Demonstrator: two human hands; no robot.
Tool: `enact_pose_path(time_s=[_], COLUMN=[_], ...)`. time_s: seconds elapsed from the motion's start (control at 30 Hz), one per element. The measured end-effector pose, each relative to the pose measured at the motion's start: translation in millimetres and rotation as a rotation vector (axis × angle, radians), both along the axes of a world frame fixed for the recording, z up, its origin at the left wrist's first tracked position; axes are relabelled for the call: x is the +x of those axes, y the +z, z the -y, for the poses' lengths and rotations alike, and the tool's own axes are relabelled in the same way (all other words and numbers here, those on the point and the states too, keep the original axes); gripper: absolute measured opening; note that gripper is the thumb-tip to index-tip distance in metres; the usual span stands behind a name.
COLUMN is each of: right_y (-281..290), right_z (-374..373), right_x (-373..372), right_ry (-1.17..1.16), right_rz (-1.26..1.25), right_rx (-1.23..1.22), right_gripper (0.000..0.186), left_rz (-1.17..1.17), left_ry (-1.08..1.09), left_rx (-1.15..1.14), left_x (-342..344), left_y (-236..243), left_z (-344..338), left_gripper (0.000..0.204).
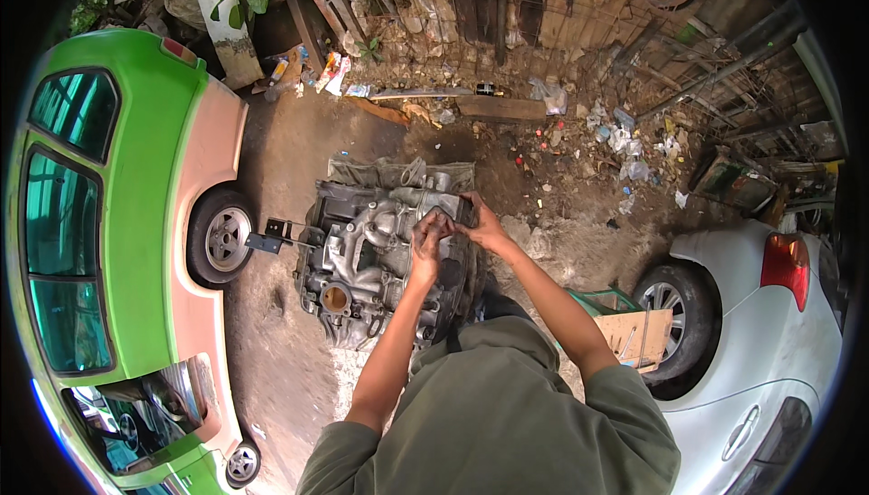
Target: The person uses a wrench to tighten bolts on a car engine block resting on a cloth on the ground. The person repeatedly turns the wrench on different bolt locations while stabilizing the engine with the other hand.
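A greasy metal car engine [358,269] lies on the ground in front of me, with cast pipes and a round, brownish opening [336,298] on its upper side. Both my hands are at its right end. My left hand [429,234] has its fingers curled in together over the engine. Close against it, my right hand [484,226] bends its fingers round a dark piece at the engine's edge, the thumb pointing toward the left hand. Whatever the fingers grip is too small and dark to name.
A green and pink car [145,160] stands at the left, a silver car [751,341] at the right. A black bracket [264,242] sticks out from the engine's left side. Near the silver wheel is a wooden board [638,337]. Litter [625,140] and planks [502,108] line the far wall.
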State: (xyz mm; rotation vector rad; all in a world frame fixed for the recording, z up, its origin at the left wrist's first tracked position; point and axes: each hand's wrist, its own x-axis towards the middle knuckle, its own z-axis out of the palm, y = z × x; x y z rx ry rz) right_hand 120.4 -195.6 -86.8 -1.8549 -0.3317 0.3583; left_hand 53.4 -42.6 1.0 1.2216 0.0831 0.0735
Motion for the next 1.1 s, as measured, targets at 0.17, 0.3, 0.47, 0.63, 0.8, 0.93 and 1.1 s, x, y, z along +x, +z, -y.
enact_pose_path(time_s=[0.17,0.3,0.47,0.63,0.8,0.93,1.1], right_y=[8,5,-2,-2,12,18,15], right_z=[9,25,38,32,27,26,24], right_x=[-13,-22,-31,-34,-31,-31,-30], right_ry=[-0.183,-0.249,-0.217,-0.178,-0.074,-0.077,-0.06], right_rz=[0.038,-0.134,-0.114,-0.228,-0.377,-0.361,-0.354], right_rx=[-0.227,-0.075,-0.018,0.033,0.131,0.224,0.199], right_gripper=[0.064,0.042,0.025,0.018,0.02,0.023,0.025], left_rz=[0.026,0.034,0.023,0.075,0.227,0.11,0.174], left_ry=[0.0,0.024,0.021,0.045,0.037,0.065,0.053], left_rx=[-0.133,-0.181,-0.13,-0.066,0.129,0.084,0.181], left_x=[5,19,31,15,6,2,-8], left_y=[6,11,12,-1,-12,-11,-8], left_z=[2,8,-2,3,10,8,9], left_gripper=[0.023,0.024,0.025,0.018,0.013,0.011,0.012])
